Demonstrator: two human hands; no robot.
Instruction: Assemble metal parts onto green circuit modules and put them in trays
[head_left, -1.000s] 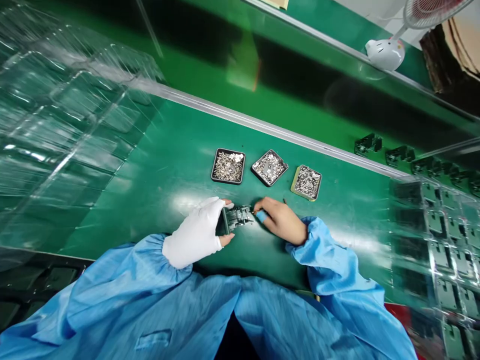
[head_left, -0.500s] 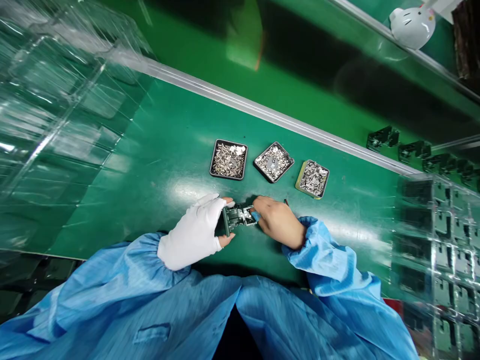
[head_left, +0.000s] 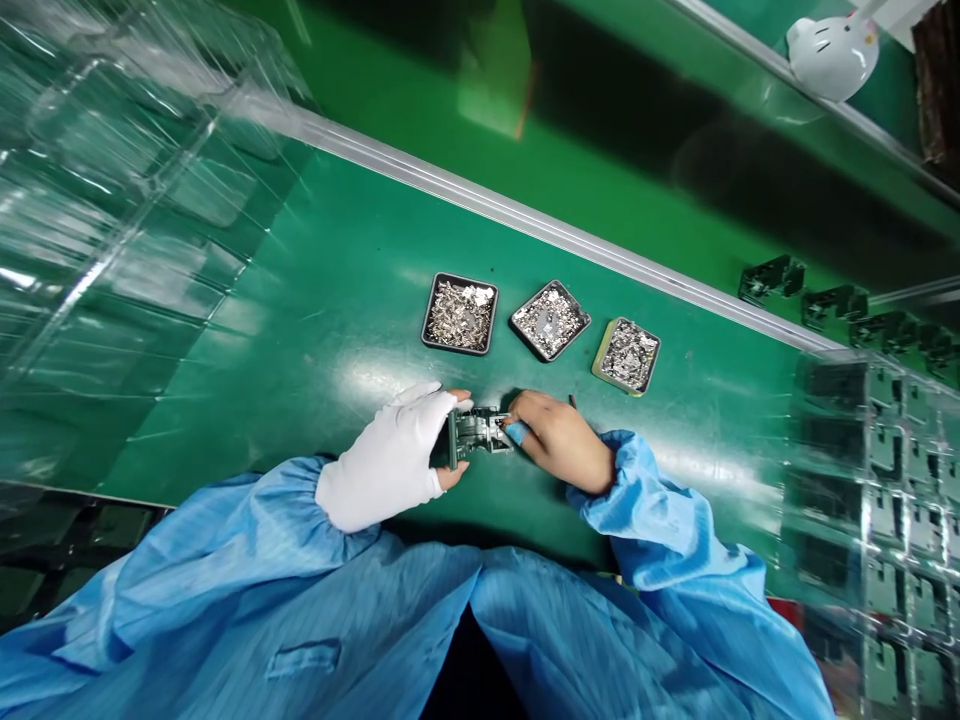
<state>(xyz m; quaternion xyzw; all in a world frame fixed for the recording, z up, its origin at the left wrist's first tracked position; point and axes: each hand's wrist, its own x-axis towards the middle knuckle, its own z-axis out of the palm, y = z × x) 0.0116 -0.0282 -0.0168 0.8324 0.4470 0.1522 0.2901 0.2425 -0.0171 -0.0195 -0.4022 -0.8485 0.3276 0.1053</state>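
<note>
My left hand [head_left: 394,455], in a white glove with bare fingertips, is closed around the left end of a dark green bracket-like metal part [head_left: 480,430]. Its thumb and fingers grip the part from opposite sides. At the part's right end, my right hand [head_left: 559,435] is pinched, with blue tape on one finger. What lies between those fingertips is too small and hidden to name. A thin dark tip [head_left: 572,401] sticks out just beyond the right hand; I cannot tell whether that hand holds it.
Beyond my hands stand two black trays [head_left: 424,335] [head_left: 517,327] and a yellowish tray [head_left: 600,375] of small shiny metal pieces. Clear plastic trays [head_left: 150,200] are stacked at left. More clear trays [head_left: 866,500] hold green parts at right. Green parts [head_left: 772,278] line the ledge.
The right fingertips have shifted slightly at the part's end, showing more of the blue tape. The left hand keeps its grip. The whole view has moved a little.
</note>
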